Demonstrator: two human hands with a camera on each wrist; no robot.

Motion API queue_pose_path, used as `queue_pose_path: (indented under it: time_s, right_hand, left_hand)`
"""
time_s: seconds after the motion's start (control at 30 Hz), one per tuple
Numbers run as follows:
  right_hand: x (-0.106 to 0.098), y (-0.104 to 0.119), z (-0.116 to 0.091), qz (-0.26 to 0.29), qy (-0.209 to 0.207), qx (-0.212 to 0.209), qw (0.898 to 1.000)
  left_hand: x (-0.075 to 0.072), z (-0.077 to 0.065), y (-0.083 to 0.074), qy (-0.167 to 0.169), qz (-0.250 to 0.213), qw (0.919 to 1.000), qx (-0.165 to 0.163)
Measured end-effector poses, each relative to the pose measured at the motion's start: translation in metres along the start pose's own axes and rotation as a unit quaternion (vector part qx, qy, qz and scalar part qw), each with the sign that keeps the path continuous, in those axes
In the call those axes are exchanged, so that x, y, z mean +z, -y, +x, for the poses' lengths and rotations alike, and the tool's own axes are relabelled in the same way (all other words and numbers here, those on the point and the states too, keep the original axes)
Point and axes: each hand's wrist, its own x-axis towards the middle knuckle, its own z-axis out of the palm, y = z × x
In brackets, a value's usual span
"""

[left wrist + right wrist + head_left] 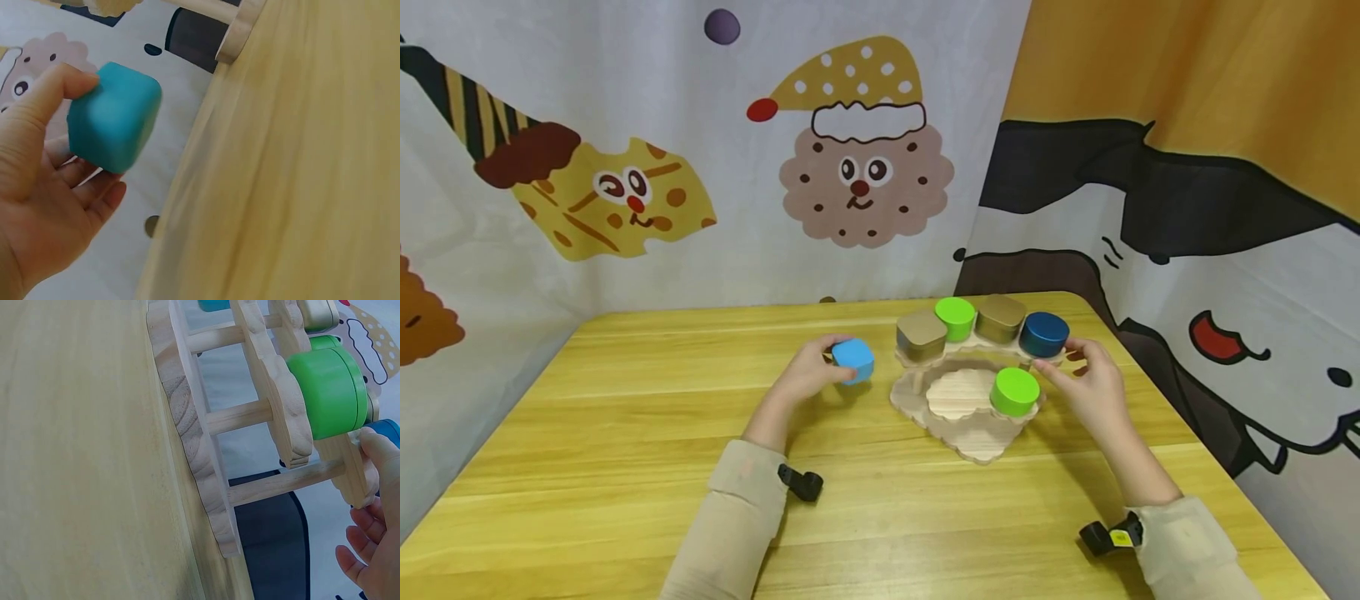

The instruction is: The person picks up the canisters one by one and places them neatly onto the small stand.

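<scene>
My left hand (807, 368) holds a light blue rounded-square tin (854, 360) between thumb and fingers, raised over the table left of a tiered wooden stand (955, 397). The same tin (115, 115) looks teal in the left wrist view. At the stand's right end, my right hand (1093, 390) grips the upper tier's edge, thumb above beside a dark blue round tin (1044, 334) and fingertips below. That tier also carries two gold tins (922, 335) and a green round tin (956, 318). Another green round tin (1015, 392) sits on the middle tier's right end.
The stand is on a wooden table (625, 433), towards its back right. Wooden pegs (240, 417) join its scalloped tiers. Behind the table hangs a curtain (737, 275) with cartoon prints. Each wrist wears a black camera (802, 483).
</scene>
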Motion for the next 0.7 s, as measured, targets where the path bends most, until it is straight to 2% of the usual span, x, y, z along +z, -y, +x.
queue_pose_path:
  time_s: [0.3, 0.7]
  right_hand:
    - [0.0, -0.001, 0.0, 0.0, -0.002, -0.003, 1.0]
    - [0.001, -0.001, -0.001, -0.001, -0.004, -0.003, 1.0]
  left_hand:
    - [-0.01, -0.006, -0.021, -0.019, 0.012, 0.9993, 0.029]
    - [-0.017, -0.014, -0.048, -0.037, 0.025, 0.9966, 0.069]
